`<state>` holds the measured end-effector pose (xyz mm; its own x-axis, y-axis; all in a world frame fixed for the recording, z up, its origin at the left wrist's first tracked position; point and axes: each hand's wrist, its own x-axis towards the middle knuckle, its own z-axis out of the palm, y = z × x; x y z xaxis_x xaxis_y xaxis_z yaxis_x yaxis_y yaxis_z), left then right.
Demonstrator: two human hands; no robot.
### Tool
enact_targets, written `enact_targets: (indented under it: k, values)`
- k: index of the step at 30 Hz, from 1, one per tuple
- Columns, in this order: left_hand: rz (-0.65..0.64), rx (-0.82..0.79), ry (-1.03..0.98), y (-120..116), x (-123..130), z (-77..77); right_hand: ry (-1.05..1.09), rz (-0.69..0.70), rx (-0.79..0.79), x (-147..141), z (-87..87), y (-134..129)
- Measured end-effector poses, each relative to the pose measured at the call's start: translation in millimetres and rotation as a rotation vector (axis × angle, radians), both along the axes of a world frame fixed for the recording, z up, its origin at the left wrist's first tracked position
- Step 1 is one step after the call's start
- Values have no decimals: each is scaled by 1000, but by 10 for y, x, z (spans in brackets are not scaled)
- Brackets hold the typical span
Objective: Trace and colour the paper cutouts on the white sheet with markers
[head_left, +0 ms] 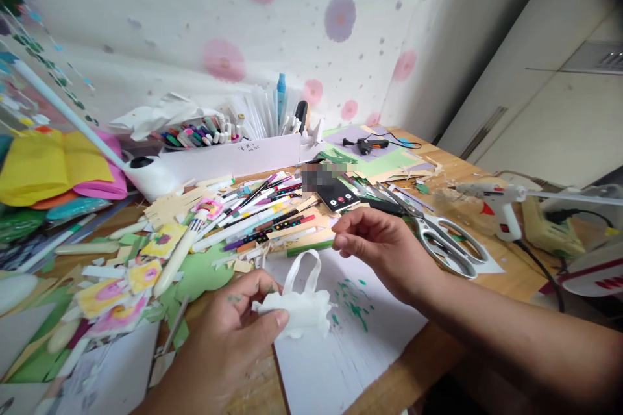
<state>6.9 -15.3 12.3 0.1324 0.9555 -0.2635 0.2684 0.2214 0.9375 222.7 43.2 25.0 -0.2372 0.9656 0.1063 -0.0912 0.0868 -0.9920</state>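
Between thumb and fingers, my left hand [243, 321] pinches a small white paper bag [304, 317] with ruffled edges and a looped handle standing up from its top. Under the bag lies a white sheet [389, 298] marked with green paint specks. To the right, my right hand [377, 243] hovers over the sheet's far edge, apart from the bag. Its thumb and fingertips are pressed together; whatever they hold, if anything, is too small to make out. Closest to this hand are a black phone [338, 194] and large grey-handled scissors [448, 243].
Coloured pens [267, 226] and paper scraps crowd the table's middle. Painted paper flowers [117, 291] lie at left. Behind stands a white box [233, 155] of markers. A white glue gun [501, 210] with a cord is at right, and a small black glue gun [372, 145] sits farther back.
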Motion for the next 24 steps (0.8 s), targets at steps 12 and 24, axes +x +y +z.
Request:
enact_targets:
  k: [12,24]
  values:
    - [40,-40,-241,1,17,-25,-147,383,-223,-29,18,-175]
    - [-60,-32,-366,15,55,-1,-199,326,-275,-175,-29,-206]
